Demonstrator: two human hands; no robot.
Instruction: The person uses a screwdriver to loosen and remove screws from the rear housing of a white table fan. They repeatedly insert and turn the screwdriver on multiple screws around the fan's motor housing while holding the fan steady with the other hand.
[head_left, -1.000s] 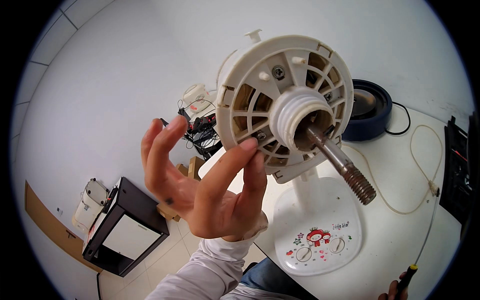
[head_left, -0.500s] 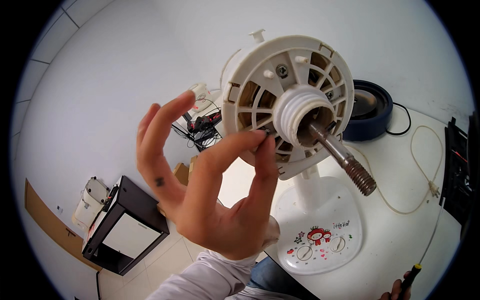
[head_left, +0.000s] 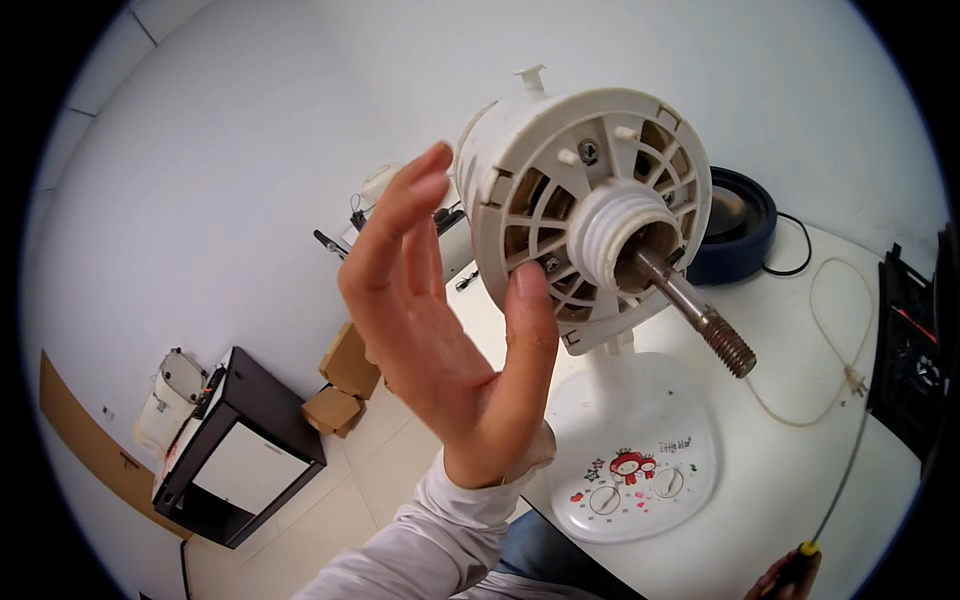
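Observation:
In the middle stands a white table fan's motor housing point(head_left: 590, 200) without blades or grille, a threaded metal shaft point(head_left: 700, 312) jutting from its collar. My left hand point(head_left: 440, 320) is open beside it, fingers raised and apart. Its thumb tip lies at the housing's front, just below a screw point(head_left: 551, 264) seated in the vented face. Another screw point(head_left: 588, 151) shows higher up. Below is the white fan base point(head_left: 640, 510) with two dials and a red cartoon print. At the lower right my right hand point(head_left: 785, 580), partly cut off, grips a screwdriver point(head_left: 806, 550), its long blade pointing up.
The white table point(head_left: 800, 460) carries a dark blue round object point(head_left: 745, 225) behind the fan, a pale power cord point(head_left: 815, 310) and a black tool case point(head_left: 905, 350) at the right edge. Farther left are a dark cabinet point(head_left: 250, 450) and cardboard boxes point(head_left: 350, 362) on the floor.
My left finger and thumb were pinched at the lower screw; now the fingers have lifted and spread, thumb still by the housing. The fan head has shifted slightly right in view. The screwdriver remains in my right hand.

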